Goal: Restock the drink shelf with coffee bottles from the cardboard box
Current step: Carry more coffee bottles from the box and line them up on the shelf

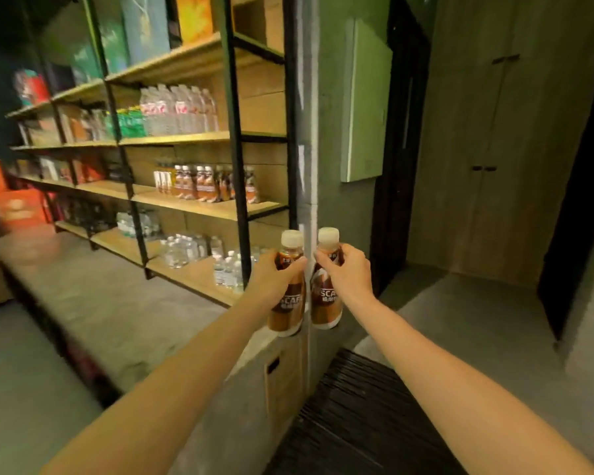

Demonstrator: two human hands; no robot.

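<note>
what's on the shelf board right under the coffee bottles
Clear water bottles stand on the bottom board, some near its front edge. A black upright and the left hand cover its right end.

The room was dim, lit in a warm yellow-green cast. Left of the grip and beyond it stood a tall rack [235, 132] of black metal uprights carrying 4 light wooden boards. A grey concrete ledge [100, 296] ran along its foot, below and left of the grip. Directly behind the grip rose a pale concrete pillar [307, 97]. Above and to the right of the grip a flat green panel [366, 108] hung on the wall, beside a dark doorway [398, 149]. Farther right stood tall wooden cupboard doors [487, 149]. Below the grip lay a dark ribbed mat [350, 413] on the grey concrete floor [477, 320].
</note>
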